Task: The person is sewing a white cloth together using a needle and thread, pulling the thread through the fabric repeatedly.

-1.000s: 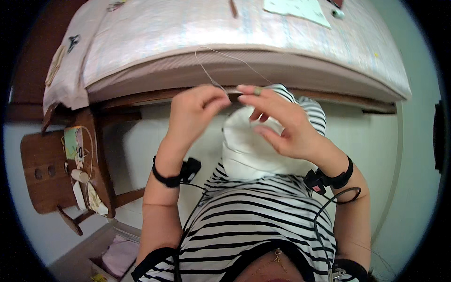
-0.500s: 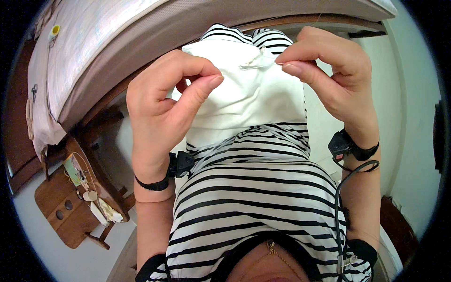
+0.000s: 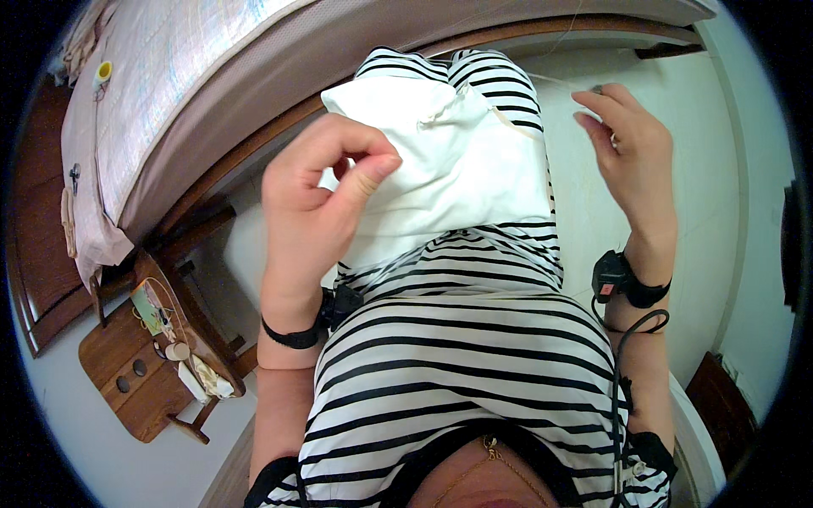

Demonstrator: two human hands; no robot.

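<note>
A white cloth [image 3: 440,182] lies spread over my lap, with a small gathered ridge [image 3: 442,112] near its far edge. Above the cloth's left part, my left hand [image 3: 318,186] is closed in a pinch, thumb against forefinger; whatever is between them is too small to make out. My right hand [image 3: 625,148] is off to the right, beyond the cloth. Its thumb and forefinger tips stand a little apart while the other fingers curl. A thin pale thread [image 3: 555,80] runs to this hand, and a small greyish spot shows by the forefinger.
A bed [image 3: 212,68] fills the far left, holding a yellow-ended spool [image 3: 103,72] and small dark scissors [image 3: 74,176]. At lower left, a wooden chair [image 3: 114,364] carries a greenish card [image 3: 151,309] and small items. A black cable [image 3: 616,372] hangs from my right wrist's strap.
My right hand has moved right, away from the cloth, and its thumb and forefinger have parted slightly. My left hand keeps its pinch, shifted slightly right and down in view.
</note>
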